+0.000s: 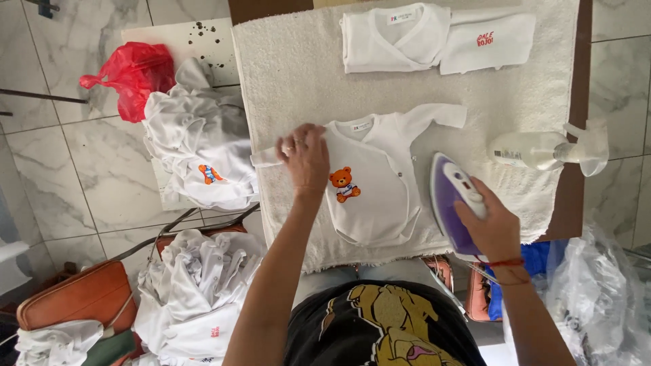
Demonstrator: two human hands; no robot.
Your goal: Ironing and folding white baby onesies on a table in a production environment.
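Both hands are busy: the left hand [304, 157] lies flat, fingers together, pinning the near sleeve of the white baby bodysuit [374, 181] spread on the towel-covered board [285, 74], while the right hand [489, 226] is clamped on the handle of the purple iron [453, 203] at the garment's far edge. Passing the hot soleplate over the bear print could melt it, and the pinning fingers lie in its likely path. A spray bottle [542, 150] rests just beyond the iron, easily knocked.

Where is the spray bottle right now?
The spray bottle lies on its side at the right edge of the towel, beyond the purple iron.
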